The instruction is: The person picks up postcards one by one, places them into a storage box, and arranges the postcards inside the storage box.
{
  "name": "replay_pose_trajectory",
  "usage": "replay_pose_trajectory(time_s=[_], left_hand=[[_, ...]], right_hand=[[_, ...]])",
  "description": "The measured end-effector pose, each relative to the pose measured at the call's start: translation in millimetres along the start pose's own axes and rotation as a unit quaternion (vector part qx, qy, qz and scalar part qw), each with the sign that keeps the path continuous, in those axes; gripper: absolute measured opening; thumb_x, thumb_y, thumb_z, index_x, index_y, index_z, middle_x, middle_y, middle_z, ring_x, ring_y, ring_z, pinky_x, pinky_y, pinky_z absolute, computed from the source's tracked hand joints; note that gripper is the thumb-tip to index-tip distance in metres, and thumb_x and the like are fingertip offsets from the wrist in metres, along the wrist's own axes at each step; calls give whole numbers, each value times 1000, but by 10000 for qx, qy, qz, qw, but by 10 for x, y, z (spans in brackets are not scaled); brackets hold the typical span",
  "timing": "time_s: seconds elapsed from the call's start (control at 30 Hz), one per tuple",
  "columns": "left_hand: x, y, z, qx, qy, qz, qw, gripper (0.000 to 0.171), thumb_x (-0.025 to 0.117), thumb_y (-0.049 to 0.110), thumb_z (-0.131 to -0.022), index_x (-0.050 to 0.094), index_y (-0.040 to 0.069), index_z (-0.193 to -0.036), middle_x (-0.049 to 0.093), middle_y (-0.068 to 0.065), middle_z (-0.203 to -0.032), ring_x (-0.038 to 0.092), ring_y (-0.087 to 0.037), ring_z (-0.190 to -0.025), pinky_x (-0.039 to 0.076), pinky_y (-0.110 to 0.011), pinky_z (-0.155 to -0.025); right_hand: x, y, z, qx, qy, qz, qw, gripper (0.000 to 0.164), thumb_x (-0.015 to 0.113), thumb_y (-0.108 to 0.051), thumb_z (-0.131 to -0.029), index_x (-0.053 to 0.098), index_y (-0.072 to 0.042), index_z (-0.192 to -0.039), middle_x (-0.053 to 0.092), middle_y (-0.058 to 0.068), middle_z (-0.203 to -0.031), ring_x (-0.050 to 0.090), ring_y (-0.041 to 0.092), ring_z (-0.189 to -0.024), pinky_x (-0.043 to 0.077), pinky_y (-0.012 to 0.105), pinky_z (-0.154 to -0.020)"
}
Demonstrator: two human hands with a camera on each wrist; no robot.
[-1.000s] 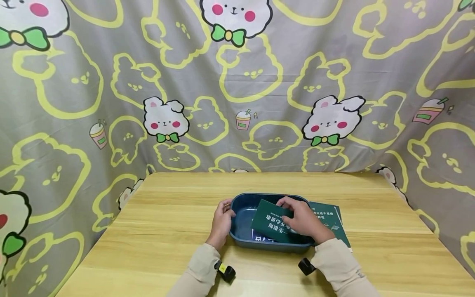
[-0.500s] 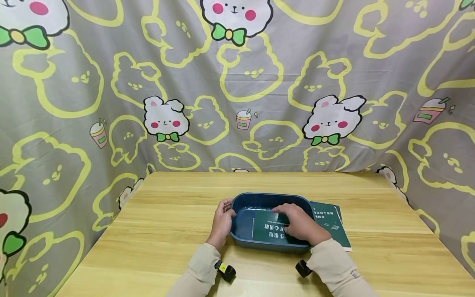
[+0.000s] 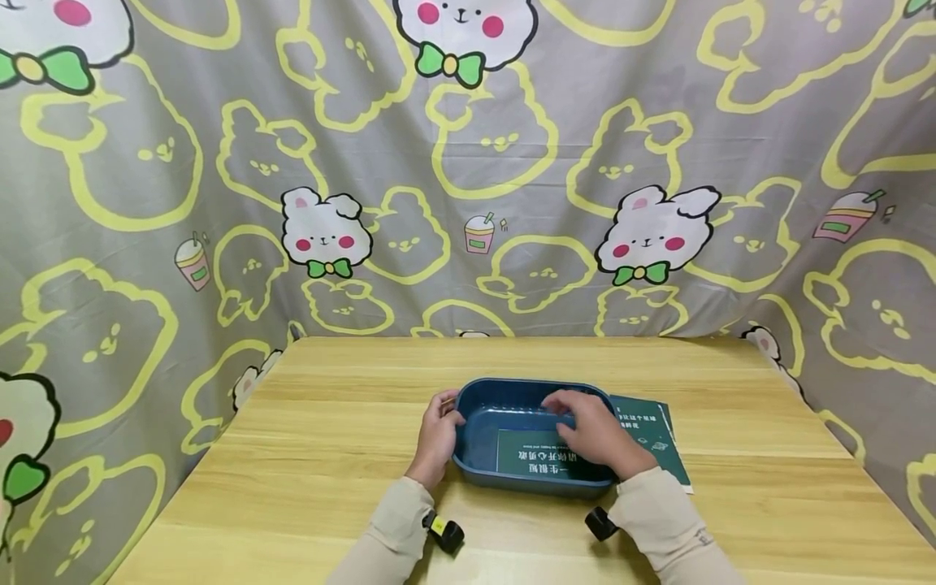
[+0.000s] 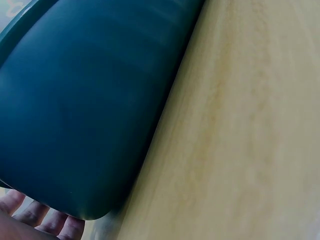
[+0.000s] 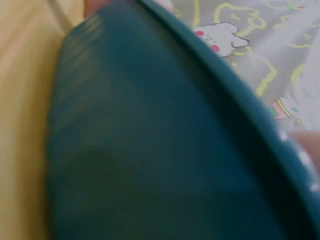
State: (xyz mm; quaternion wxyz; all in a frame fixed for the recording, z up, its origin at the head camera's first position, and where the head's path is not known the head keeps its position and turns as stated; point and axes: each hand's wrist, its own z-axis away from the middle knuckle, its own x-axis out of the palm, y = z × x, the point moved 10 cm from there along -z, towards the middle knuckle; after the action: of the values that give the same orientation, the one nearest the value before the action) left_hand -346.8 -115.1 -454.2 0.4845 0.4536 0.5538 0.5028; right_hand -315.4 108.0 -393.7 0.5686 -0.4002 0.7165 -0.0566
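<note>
A dark blue plastic basin (image 3: 483,481) stands on the table, its side filling much of both wrist views. My left hand (image 3: 437,439) grips its left end, thumb at the rim and fingers along the outside; several of those fingertips (image 4: 72,227) show in the left wrist view. Inside the basin a green card (image 3: 530,455) with white lettering lies flat on the bottom. Over the right part of the basin hovers my right hand (image 3: 595,432), fingers loosely bent, holding nothing. To the basin's right lies another green printed card (image 3: 664,447), partly hidden by the basin and my right arm.
The wooden table (image 3: 307,487) extends around the basin on every side. Behind it and at both sides hangs a grey curtain (image 3: 526,317) with cartoon rabbits. Each wrist wears a small black camera (image 3: 601,524).
My right hand has lowered the green card from a tilt to flat on the basin's bottom and let it go, lifting slightly off it. The left hand has stayed on the basin.
</note>
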Motion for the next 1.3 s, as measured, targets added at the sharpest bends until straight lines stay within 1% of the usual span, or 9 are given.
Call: replay_pose_trajectory(time_s=[0.3,0.4,0.47,0.57,0.7,0.8,1.03,1.2,1.3], left_hand=[[9,18,-6,13,-14,-39,10000,47,45,-5,-78,51,3,-124,53,-19,-128,47,-34,-116,39,-50,-94],[13,16,-9,12,10,-48,10000,47,45,-6,-78,51,3,-124,53,-20,-128,48,-34,-115,40,-48,-92],[13,24,-4,18,29,-63,10000,47,45,-6,-77,51,3,-123,54,-19,-127,49,-34,-114,41,-47,-90],[9,25,1,23,37,-79,10000,47,45,-6,-77,51,3,-123,54,-19,-126,49,-34,-112,41,-46,-88],[-4,7,-6,5,61,-91,9999,47,45,-6,-77,51,4,-123,54,-19,-126,49,-33,-112,41,-45,-88],[-8,-2,-18,-10,86,-92,9999,48,46,-5,-76,51,4,-123,54,-19,-126,49,-33,-113,41,-45,-89],[-3,15,-30,26,123,-58,9999,48,46,-5,-75,52,4,-122,56,-19,-124,50,-33,-111,42,-43,-86],[-1,19,-24,37,103,-67,9999,49,46,-5,-75,52,4,-122,55,-19,-125,50,-33,-112,42,-43,-87],[-1,8,-15,4,65,-67,10000,49,46,-5,-75,51,4,-123,55,-19,-126,49,-33,-113,41,-44,-88]], right_hand=[[-591,279,77,307,1871,26,9819,21,65,4,-80,64,-1,-100,66,9,-80,60,19,-70,53,41,-61],[-760,499,172,838,2196,147,9719,21,62,2,-81,63,1,-102,64,11,-80,60,23,-70,51,43,-64],[-837,701,258,1445,2094,193,9669,25,59,-3,-84,60,5,-108,65,17,-85,62,30,-76,51,47,-70],[-839,1007,409,2465,1230,473,9601,41,57,-18,-88,54,13,-115,60,31,-99,58,42,-88,47,54,-77],[-693,1326,637,3569,-240,393,9330,69,70,-38,-81,47,20,-111,46,39,-98,44,50,-87,44,52,-71],[-617,1463,750,4021,-761,218,9122,75,77,-41,-73,46,19,-105,41,32,-91,39,45,-84,40,47,-68],[-608,1534,742,3833,-596,-206,9215,35,71,-20,-79,53,10,-86,54,20,-76,54,30,-67,47,36,-60],[-651,1575,760,3911,-96,-948,9154,46,61,-7,-81,45,21,-115,55,25,-84,57,23,-63,51,33,-54],[-717,1585,768,3870,236,-1098,9152,47,51,-3,-82,41,21,-121,54,27,-90,56,24,-66,50,32,-54]])
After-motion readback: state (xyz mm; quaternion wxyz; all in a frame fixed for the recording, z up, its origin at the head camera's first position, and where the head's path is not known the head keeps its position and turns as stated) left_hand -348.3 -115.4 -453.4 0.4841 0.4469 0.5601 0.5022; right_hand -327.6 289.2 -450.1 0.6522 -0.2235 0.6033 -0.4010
